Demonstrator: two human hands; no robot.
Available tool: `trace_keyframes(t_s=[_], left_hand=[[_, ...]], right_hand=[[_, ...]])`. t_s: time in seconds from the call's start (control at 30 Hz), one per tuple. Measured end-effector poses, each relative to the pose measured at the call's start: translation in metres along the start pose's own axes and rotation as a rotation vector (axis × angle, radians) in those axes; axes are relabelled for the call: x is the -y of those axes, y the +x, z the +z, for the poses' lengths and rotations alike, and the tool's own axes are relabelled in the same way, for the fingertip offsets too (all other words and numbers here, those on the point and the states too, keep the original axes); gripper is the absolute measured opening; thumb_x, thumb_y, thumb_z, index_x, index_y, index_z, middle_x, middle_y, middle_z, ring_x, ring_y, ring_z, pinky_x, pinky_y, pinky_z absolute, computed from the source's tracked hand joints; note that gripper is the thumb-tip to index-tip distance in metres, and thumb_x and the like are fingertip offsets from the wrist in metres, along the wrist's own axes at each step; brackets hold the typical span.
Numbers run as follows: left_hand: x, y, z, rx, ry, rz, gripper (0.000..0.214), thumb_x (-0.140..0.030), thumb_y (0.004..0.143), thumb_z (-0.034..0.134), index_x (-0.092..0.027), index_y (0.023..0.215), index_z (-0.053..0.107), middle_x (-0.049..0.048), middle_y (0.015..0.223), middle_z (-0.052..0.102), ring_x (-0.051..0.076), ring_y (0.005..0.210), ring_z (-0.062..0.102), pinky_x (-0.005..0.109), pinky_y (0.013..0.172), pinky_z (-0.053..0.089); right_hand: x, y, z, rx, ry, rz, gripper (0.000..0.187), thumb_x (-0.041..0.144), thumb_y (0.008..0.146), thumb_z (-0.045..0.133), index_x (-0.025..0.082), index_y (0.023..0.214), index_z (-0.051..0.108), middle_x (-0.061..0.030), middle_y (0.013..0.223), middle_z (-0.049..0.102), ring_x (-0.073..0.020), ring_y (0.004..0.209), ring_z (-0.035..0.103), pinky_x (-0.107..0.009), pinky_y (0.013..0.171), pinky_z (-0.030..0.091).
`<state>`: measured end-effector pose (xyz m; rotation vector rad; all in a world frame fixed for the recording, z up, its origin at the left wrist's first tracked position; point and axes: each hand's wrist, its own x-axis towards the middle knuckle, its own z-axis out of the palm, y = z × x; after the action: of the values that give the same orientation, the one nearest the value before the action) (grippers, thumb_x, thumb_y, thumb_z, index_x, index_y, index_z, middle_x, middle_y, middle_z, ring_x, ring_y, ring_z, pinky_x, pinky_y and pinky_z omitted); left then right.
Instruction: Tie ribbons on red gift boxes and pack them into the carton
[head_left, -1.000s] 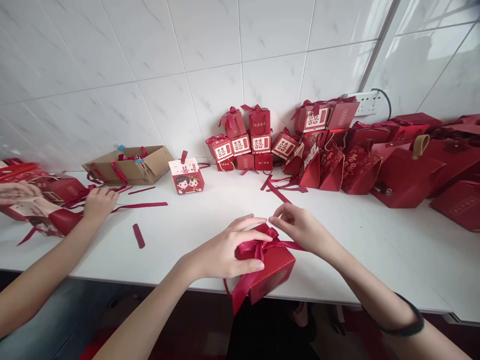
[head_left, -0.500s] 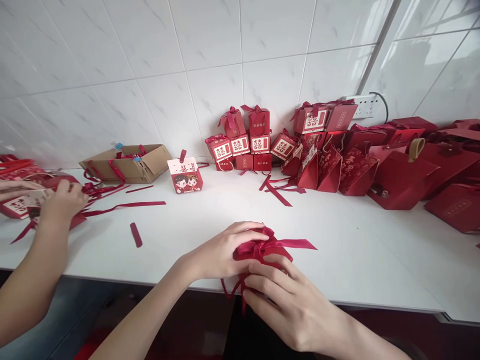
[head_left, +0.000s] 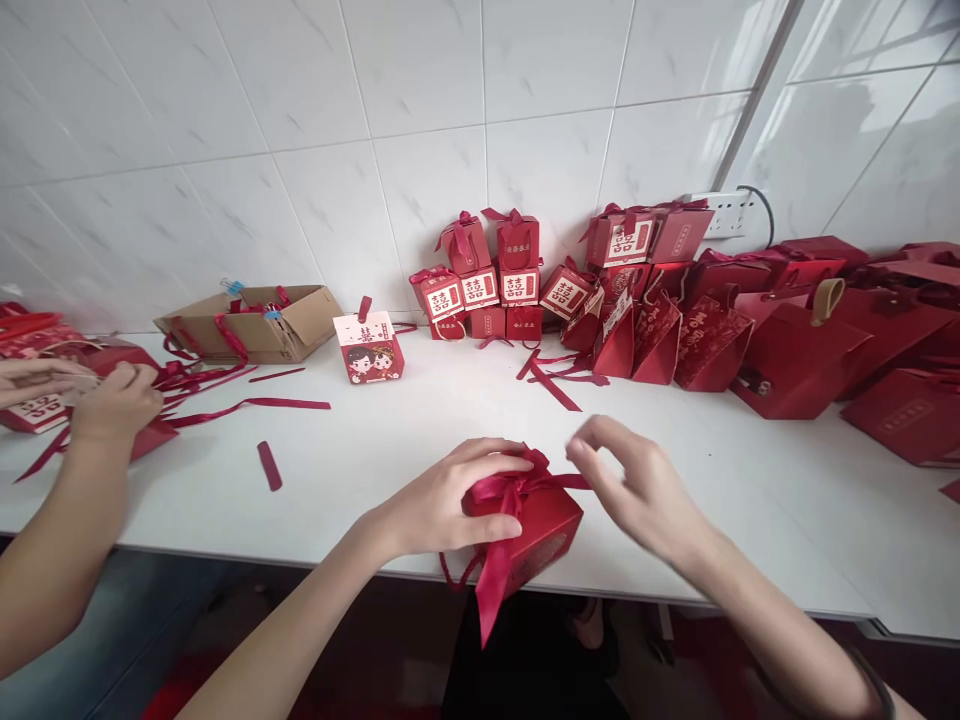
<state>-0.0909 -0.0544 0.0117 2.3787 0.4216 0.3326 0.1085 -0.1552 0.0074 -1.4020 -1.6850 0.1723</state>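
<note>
The red box (head_left: 541,528) at the near edge of the counter (head_left: 757,470) looks like matt card. Its ribbon (head_left: 501,492) is satin-like cloth with a soft sheen. The counter itself is smooth, white and faintly glossy. Behind the counter, the wall tiles (head_left: 420,90) shine, glazed and grey-veined. At the counter's far left, the carton (head_left: 304,322) is dull brown cardboard.

Our right hand (head_left: 637,490), at three o'clock of the small red cardboard gift box (head_left: 544,520): blurred; we cannot tell whether it pinches the dark red satin ribbon (head_left: 510,492). Our left hand (head_left: 442,505) hides the box's nine o'clock side. At nine o'clock, the edge cuts a co-worker's forearm (head_left: 45,570). At twelve o'clock, print on the stacked small red boxes (head_left: 480,290) is too small to read.
</note>
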Motion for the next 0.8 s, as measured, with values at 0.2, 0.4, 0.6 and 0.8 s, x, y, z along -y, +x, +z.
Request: trace_keyframes(t_s=[0.2, 0.4, 0.6, 0.8], left_hand=[[-0.003, -0.013, 0.017, -0.525, -0.028, -0.233, 0.043, -0.051, 0.085, 0.046, -0.023, 0.117, 0.047, 0.0093, 0.123, 0.05, 0.024, 0.108, 0.053, 0.037, 0.091, 0.045], [-0.029, -0.023, 0.024, -0.431, 0.042, -0.631, 0.035, -0.055, 0.085, 0.038, -0.022, 0.076, 0.043, -0.0044, 0.059, 0.046, 0.014, 0.053, 0.048, 0.026, 0.053, 0.037], [-0.015, -0.009, 0.029, -0.511, -0.058, -0.539, 0.029, -0.044, 0.086, 0.042, -0.021, 0.069, 0.038, -0.0034, 0.066, 0.046, 0.013, 0.055, 0.044, 0.023, 0.051, 0.033], [0.005, 0.01, 0.034, -0.68, -0.102, -0.432, 0.022, -0.038, 0.088, 0.038, -0.021, 0.074, 0.038, -0.0002, 0.075, 0.046, 0.015, 0.065, 0.047, 0.026, 0.06, 0.038]], right_hand=[[-0.021, 0.037, 0.01, 0.424, 0.143, 0.428, 0.049, 0.059, 0.084, 0.041, 0.018, 0.058, 0.039, 0.005, 0.054, 0.034, -0.0084, 0.05, 0.03, -0.024, 0.049, 0.026], [-0.017, 0.03, 0.016, 0.537, 0.323, 0.468, 0.045, 0.056, 0.081, 0.049, 0.018, 0.058, 0.041, 0.0056, 0.055, 0.033, -0.0077, 0.05, 0.027, -0.024, 0.046, 0.021], [-0.013, 0.022, 0.024, 0.381, 0.495, 0.49, 0.043, 0.056, 0.079, 0.051, 0.018, 0.061, 0.046, 0.0035, 0.058, 0.043, -0.0091, 0.054, 0.036, -0.024, 0.051, 0.028], [-0.022, 0.025, 0.026, 0.265, 0.629, 0.559, 0.045, 0.06, 0.079, 0.051, 0.018, 0.064, 0.045, 0.0043, 0.059, 0.043, -0.0083, 0.053, 0.036, -0.023, 0.053, 0.029]])
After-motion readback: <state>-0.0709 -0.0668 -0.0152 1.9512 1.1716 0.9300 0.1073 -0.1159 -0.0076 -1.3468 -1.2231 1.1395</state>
